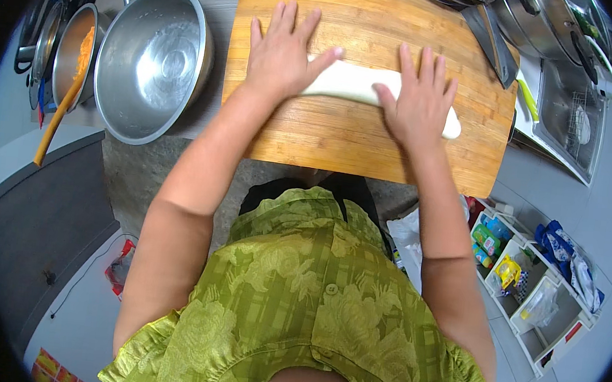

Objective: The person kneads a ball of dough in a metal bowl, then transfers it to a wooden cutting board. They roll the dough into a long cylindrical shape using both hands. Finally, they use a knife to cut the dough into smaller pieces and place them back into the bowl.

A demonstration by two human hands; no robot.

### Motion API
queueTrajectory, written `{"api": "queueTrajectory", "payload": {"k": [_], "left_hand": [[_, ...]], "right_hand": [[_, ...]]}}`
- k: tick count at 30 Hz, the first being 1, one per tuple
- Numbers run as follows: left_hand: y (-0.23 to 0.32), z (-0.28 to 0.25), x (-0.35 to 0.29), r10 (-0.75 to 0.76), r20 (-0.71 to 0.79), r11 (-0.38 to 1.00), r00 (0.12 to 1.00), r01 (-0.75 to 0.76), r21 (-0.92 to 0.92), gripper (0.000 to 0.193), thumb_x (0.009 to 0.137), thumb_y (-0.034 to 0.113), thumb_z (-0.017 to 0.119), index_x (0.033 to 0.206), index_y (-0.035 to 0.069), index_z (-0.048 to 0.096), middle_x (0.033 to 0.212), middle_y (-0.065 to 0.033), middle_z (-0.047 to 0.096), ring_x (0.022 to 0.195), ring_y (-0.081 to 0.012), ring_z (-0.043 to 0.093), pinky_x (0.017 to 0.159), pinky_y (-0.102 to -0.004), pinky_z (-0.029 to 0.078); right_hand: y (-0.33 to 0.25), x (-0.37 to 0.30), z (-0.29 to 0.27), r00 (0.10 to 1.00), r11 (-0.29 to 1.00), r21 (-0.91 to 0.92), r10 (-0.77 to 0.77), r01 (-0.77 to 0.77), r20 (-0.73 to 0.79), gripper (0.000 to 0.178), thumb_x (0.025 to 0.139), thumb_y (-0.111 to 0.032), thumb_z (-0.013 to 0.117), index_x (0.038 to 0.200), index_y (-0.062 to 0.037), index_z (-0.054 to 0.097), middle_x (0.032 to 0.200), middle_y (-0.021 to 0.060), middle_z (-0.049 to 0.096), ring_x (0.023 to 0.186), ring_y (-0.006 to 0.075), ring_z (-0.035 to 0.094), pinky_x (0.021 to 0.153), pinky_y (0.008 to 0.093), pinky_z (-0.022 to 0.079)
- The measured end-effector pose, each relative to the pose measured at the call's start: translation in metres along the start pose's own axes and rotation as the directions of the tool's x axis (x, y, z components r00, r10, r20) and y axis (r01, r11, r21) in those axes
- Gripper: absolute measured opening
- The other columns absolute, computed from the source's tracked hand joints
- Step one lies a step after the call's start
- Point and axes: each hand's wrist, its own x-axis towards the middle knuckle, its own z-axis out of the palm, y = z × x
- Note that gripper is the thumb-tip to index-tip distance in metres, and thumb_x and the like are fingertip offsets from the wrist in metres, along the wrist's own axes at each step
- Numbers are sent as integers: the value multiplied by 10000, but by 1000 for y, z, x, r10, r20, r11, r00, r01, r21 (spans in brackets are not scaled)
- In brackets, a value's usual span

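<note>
A thick white roll of dough (350, 81) lies crosswise on a wooden cutting board (354, 141). My left hand (281, 58) rests flat over the dough's left end, fingers spread and pointing away from me. Over the right part of the roll lies my right hand (419, 103), its palm down and fingers apart, with the thumb along the dough. A rounded tip of dough sticks out to the right of that hand. Parts of the roll under both palms are hidden.
Left of the board stands a large steel bowl (153, 68). Beyond it, a smaller pan (70, 54) holds orange food and a wooden-handled utensil (57, 122). A cleaver (490, 45) lies at the board's far right corner, near steel pots (535, 25) and a sink (571, 116).
</note>
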Motion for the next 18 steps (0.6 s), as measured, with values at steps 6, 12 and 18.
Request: {"api": "queueTrajectory", "payload": {"k": [6,12,18], "left_hand": [[-19,7,43,139,-70,987,988,-132,96,763,967,690,430,1562,212,408,1652,-193,251,1560,-339,135,1239,-578,51],[-13,-14,-18,477,86,879,874,-475,-46,623,999,538,471,1536,223,446,1605,-164,370,1507,-364,291,1228,-535,215],[8,-35,-131,354,169,933,920,-334,-135,673,939,403,645,1547,238,407,1603,-169,348,1486,-370,314,1196,-599,227]], "right_hand": [[31,72,16,991,999,34,-23,28,-134,811,938,-727,408,1535,-180,455,1627,251,279,1515,448,225,1171,671,172],[18,-6,-12,972,964,163,-225,212,67,740,918,-570,599,1531,-181,455,1606,245,320,1507,467,217,1157,651,222],[-10,-132,-37,972,973,173,-180,154,148,864,827,-458,759,1544,-133,401,1605,257,273,1482,464,254,1163,671,187]]}}
